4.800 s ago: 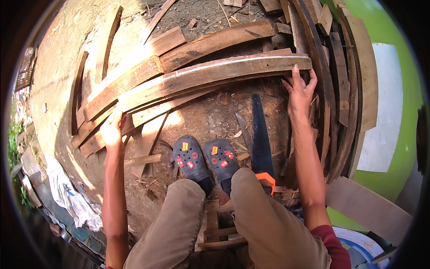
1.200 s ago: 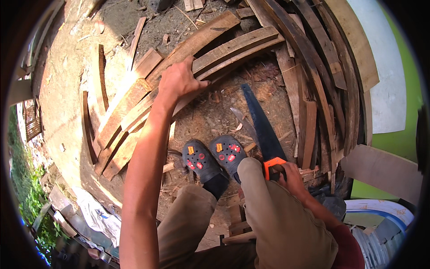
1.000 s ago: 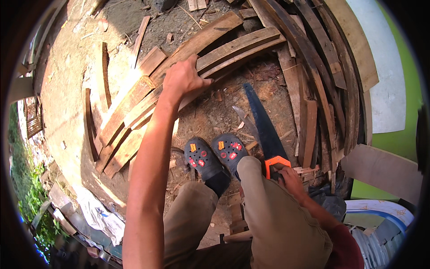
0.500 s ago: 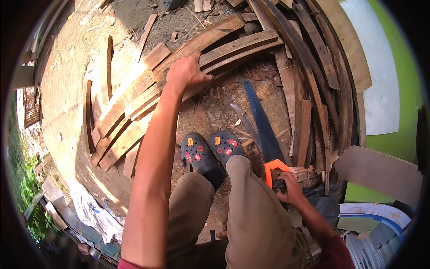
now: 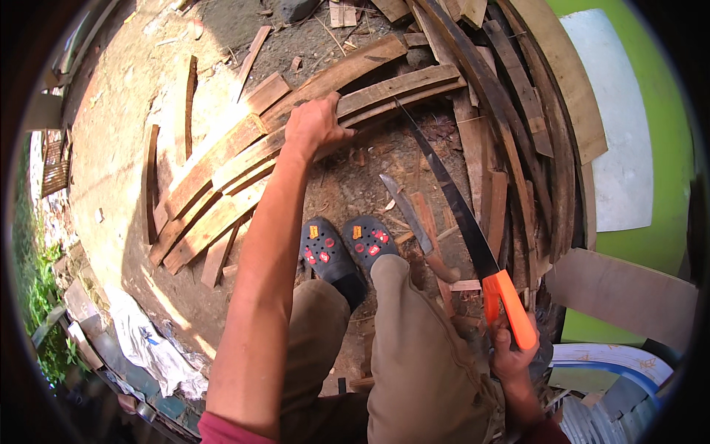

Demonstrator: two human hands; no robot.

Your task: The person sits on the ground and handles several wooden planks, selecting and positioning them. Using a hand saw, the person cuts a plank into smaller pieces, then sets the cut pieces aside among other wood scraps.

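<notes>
My left hand [image 5: 316, 127] is closed round a long wooden strip [image 5: 425, 78], its fingers over the top and the thumb on the near side. The strip lies across a row of other wooden planks [image 5: 214, 157] on the ground. My right hand [image 5: 513, 354] grips the orange handle of a handsaw [image 5: 464, 222] at the right. The saw's dark blade slants up and away to the left, and its tip appears beside the strip's right part; contact cannot be made out. A big knife [image 5: 409, 211] with a wooden handle lies on the ground between my shoes and the saw.
Long dark boards [image 5: 510, 126] are heaped along the right, by a white sheet [image 5: 617, 126] and a green surface [image 5: 677, 222]. Loose sticks [image 5: 185, 111] lie at the far left. A white cloth [image 5: 151, 344] is at the lower left. My shoes [image 5: 325, 248] stand close below the strip.
My right hand has picked the saw up off the ground and turned it, its tip rising to the strip; the knife is now uncovered. My left hand keeps its hold, shifted slightly right.
</notes>
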